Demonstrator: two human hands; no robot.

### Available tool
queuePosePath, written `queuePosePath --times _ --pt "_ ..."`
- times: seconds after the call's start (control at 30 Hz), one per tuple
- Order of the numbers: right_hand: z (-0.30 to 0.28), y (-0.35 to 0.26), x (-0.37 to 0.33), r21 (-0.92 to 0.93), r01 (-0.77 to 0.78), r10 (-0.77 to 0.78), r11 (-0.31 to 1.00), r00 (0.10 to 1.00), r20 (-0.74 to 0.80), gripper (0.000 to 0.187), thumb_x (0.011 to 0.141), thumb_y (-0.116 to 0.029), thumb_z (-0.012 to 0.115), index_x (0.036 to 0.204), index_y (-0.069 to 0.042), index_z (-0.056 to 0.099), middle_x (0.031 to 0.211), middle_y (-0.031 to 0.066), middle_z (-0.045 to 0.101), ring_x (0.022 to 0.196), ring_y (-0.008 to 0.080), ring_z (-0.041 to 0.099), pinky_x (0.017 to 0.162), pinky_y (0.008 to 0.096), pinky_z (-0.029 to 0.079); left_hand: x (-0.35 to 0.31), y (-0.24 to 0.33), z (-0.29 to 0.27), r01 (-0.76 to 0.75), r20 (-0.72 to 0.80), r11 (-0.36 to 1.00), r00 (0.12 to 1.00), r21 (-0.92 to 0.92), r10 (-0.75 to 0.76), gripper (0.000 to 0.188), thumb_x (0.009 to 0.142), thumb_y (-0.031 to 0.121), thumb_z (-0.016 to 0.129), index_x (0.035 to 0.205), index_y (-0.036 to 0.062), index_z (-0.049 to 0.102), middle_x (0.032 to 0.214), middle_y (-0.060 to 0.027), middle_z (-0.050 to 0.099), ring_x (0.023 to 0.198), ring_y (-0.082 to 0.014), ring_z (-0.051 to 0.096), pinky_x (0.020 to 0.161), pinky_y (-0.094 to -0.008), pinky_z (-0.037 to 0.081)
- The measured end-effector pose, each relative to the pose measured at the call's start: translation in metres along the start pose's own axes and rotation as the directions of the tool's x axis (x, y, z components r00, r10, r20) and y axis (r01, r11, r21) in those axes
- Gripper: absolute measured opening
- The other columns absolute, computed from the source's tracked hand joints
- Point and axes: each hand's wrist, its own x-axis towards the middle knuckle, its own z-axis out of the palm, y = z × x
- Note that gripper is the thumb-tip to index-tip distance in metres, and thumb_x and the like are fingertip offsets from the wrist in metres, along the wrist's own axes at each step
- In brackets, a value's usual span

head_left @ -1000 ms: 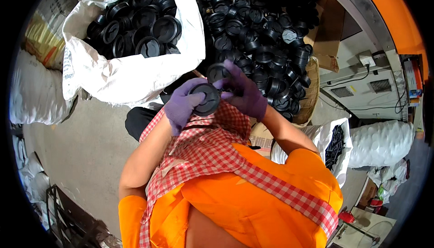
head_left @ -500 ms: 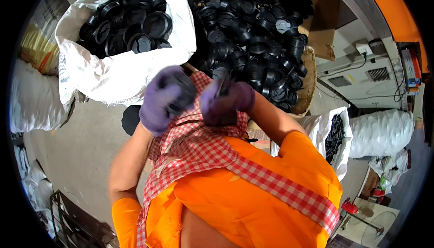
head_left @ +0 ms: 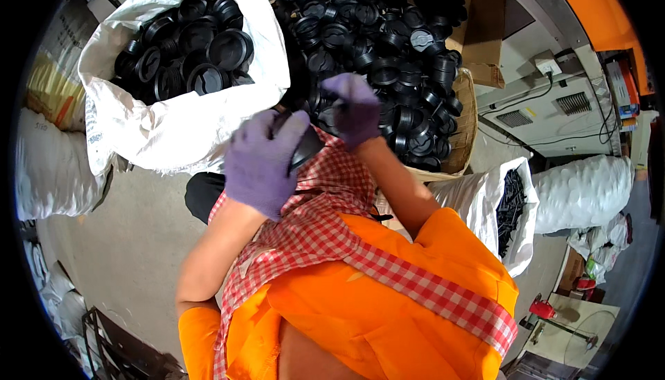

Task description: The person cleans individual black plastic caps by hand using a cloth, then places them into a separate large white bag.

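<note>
My left hand (head_left: 265, 162), in a purple glove, is closed round a round black plastic cap (head_left: 307, 148) over my lap. Part of the cap is hidden behind the fingers. Close by on the right, my right hand (head_left: 355, 111), gloved the same, is at the near edge of a heap of black caps (head_left: 388, 72). Its fingers are bent and somewhat blurred, and dark caps behind them hide whether anything is held. At the upper left, a white woven sack (head_left: 187, 120) with a rolled-down rim holds more black caps (head_left: 208, 79).
The heap sits in a carton (head_left: 468, 120) with brown sides. On the right, a white sack (head_left: 478, 203) of thin black parts stands beside a full white sack (head_left: 585, 193). A grey cabinet (head_left: 554, 113) with a cord is behind. More sacks (head_left: 55, 165) line the left.
My hands have moved apart. My right hand has gone up and away toward the heap; my left hand has turned and shifted slightly right, still with a black cap.
</note>
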Motion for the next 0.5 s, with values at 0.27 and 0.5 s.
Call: queuePosePath --times 0.27,0.5 --pt "-0.044 0.155 0.014 -0.546 -0.341 0.498 0.765 0.851 0.165 0.037 0.076 -0.01 0.061 0.112 -0.017 0.063 0.135 0.0141 0.045 0.12 0.0314 0.048 0.098 0.0363 0.042 0.042 -0.058 -0.046 -0.08 -0.505 0.995 0.857 0.062 0.101 0.069 0.065 0.017 0.076 0.129 0.0174 0.049 0.136 -0.0222 0.037 0.125 -0.041 0.036 0.103 -0.0489 0.032" --pt "-0.089 0.104 0.058 -0.376 -0.163 0.225 0.912 0.966 0.126 0.021 0.079 -0.003 0.057 0.094 -0.015 0.065 0.1 0.0101 0.059 0.095 0.0294 0.058 0.084 0.036 0.048 0.008 -0.04 0.017 0.202 0.153 0.868 0.977 -0.453 -0.147 0.047 0.079 0.016 0.066 0.123 0.0029 0.053 0.116 -0.0178 0.06 0.105 -0.0288 0.059 0.093 -0.0339 0.044"
